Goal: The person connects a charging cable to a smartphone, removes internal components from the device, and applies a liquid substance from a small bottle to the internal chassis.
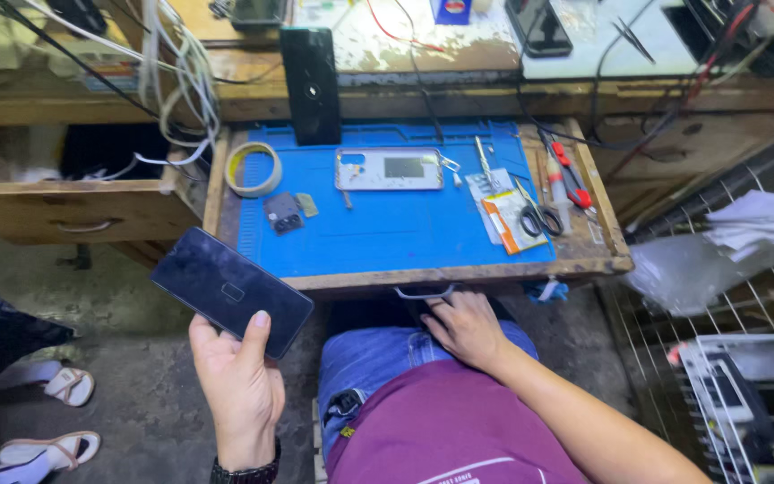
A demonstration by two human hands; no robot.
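Person is sitting at a pulled-out wooden drawer (459,273) lined with a blue work mat (387,229). Left hand (239,381) is holding a dark phone (230,291) out to the left, off the near-left corner of the drawer; fingers curled under it, thumb pressing on the glass near the lower edge, so it's gripped flat with the dark face up. Probably held clear of the mat so the bench parts aren't getting knocked.

Right hand (468,327) is resting on the thigh just below the metal drawer handle (425,292), fingers loosely bent, holding nothing; fingertips near the handle, can't tell if they're touching it.

On the mat, far side: a silver phone frame (389,168) lying flat. Tape roll (253,168) at the far-left edge, small black module (283,213) nearer centre. Scissors (539,218) and a red-handled tool (571,184) are sitting along the right edge, within right-hand reach. A black slab (311,85) is standing upright behind the drawer.
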